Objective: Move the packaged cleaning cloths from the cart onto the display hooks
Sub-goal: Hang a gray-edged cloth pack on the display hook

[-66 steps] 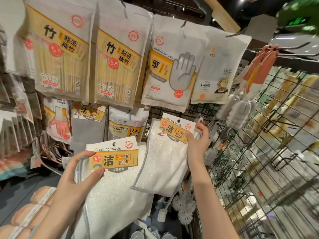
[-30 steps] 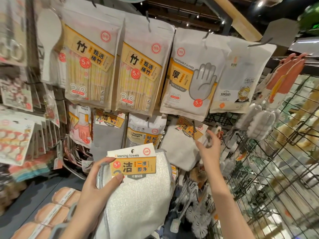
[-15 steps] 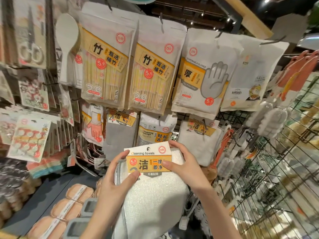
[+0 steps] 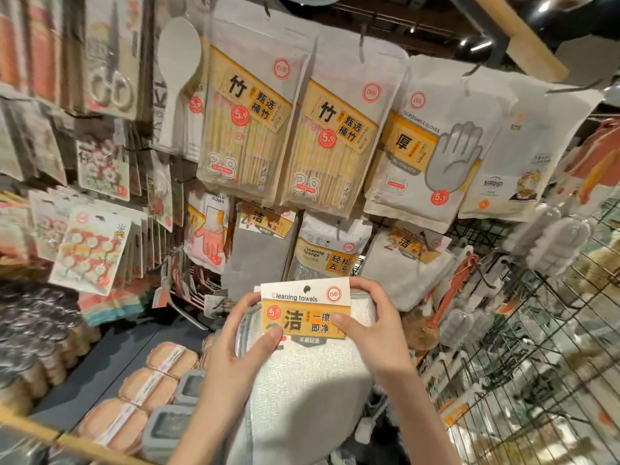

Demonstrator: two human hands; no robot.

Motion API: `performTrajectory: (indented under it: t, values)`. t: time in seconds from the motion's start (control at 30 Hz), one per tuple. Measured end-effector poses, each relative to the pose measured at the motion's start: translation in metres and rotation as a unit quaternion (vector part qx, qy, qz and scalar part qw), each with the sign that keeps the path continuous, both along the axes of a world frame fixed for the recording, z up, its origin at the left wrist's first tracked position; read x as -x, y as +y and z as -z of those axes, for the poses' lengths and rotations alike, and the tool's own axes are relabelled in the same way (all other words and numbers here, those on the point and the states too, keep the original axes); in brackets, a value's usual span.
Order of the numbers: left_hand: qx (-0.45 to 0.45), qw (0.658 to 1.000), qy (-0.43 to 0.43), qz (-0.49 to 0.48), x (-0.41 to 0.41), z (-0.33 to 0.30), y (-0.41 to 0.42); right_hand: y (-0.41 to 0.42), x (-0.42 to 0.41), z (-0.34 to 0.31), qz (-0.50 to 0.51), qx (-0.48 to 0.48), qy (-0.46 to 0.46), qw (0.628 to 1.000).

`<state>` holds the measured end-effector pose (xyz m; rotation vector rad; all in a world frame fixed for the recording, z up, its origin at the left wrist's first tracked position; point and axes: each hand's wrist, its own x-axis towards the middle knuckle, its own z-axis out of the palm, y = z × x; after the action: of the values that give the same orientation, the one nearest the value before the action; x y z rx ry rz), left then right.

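While both thumbs pinch its yellow-and-white card header, the left hand (image 4: 235,344) and right hand (image 4: 372,333) hold the white cleaning-cloth pack (image 4: 308,357) below the hung white cloths (image 4: 407,263). Next, I judge, its header hole must be threaded onto that hook.

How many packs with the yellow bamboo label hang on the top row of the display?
2. The left bamboo pack hangs beside the white spoon; the right bamboo pack hangs next to the disposable gloves pack. More may hang hidden behind each.
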<state>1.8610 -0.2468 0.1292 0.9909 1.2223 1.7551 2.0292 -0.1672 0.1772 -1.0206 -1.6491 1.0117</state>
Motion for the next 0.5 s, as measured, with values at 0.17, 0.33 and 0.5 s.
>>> performTrajectory:
  t: [0.17, 0.33, 0.5]
  values:
    - [0.019, 0.999, 0.009, 0.041, 0.010, -0.004, -0.008, -0.007, 0.007, 0.004, 0.004, -0.004, 0.015, 1.000]
    - [0.039, 0.998, -0.012, 0.053, 0.017, -0.002, -0.013, -0.011, 0.014, 0.000, -0.014, -0.007, 0.010, 1.000]
    - [0.056, 0.997, -0.038, 0.030, 0.023, 0.003, -0.016, -0.014, 0.019, 0.000, -0.005, -0.009, 0.019, 1.000]
